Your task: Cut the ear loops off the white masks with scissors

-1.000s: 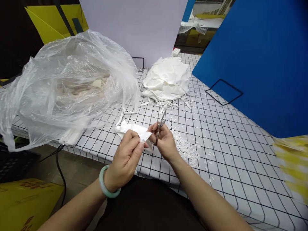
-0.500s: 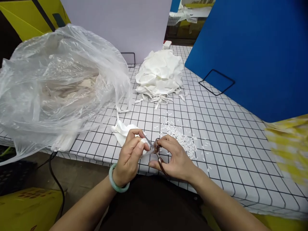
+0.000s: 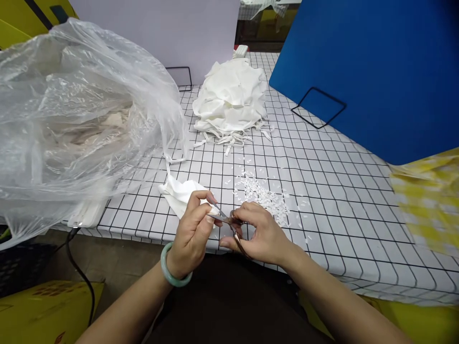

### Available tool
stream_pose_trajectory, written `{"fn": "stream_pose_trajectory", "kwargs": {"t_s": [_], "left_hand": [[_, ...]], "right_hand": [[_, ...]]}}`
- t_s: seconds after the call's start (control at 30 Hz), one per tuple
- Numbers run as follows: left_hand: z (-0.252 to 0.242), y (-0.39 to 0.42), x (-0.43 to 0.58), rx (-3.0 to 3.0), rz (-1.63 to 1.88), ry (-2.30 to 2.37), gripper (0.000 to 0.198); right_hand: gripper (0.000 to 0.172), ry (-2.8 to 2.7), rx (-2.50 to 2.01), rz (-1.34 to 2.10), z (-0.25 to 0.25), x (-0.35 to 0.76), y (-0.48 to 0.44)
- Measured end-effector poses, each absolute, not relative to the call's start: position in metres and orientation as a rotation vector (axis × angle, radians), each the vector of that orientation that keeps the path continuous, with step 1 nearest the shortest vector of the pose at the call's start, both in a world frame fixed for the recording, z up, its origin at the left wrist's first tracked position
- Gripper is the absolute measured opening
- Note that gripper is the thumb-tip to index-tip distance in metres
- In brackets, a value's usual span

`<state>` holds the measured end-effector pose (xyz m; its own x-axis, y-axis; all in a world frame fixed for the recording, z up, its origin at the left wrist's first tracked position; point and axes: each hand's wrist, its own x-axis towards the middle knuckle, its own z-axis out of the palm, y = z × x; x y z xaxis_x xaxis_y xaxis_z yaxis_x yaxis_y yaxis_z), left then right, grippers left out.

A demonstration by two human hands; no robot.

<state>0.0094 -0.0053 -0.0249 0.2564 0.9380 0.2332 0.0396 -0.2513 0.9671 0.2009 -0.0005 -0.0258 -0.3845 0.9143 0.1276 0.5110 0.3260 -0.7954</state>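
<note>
My left hand [image 3: 195, 231], with a green bangle at the wrist, pinches an end of a white fabric piece [image 3: 181, 193]. The rest of that fabric lies on the table behind the hand, and a thin strap runs from it toward the plastic bag. In my right hand [image 3: 263, 234] are small scissors [image 3: 234, 229] with brown handles. Their blades are parted and point left, right at the fabric end in my left fingers. Small white snippets [image 3: 263, 196] lie scattered just beyond my right hand.
A pile of white fabric pieces with straps [image 3: 231, 98] stands further back. On the left is a large clear plastic bag [image 3: 82, 114] beside a white power strip [image 3: 88, 210]. A blue panel [image 3: 373, 71] and yellow checked cloth [image 3: 426, 200] are at the right.
The scissor blades have come to the fabric end in my left fingers. The whole view has shifted slightly, so the table things sit a little higher and further left.
</note>
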Motion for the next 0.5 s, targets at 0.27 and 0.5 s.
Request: {"fn": "stream_pose_trajectory", "kwargs": {"t_s": [0.27, 0.5], "left_hand": [[-0.0275, -0.0051, 0.0104, 1.547, 1.164, 0.904, 0.029], [-0.0263, -0.0058, 0.0114, 1.624, 1.179, 0.896, 0.029]], "right_hand": [[0.046, -2.000, -1.224, 0.880, -0.0259, 0.1982, -0.0024], [0.048, -1.992, -1.213, 0.861, -0.0291, 0.1987, -0.0026]]}}
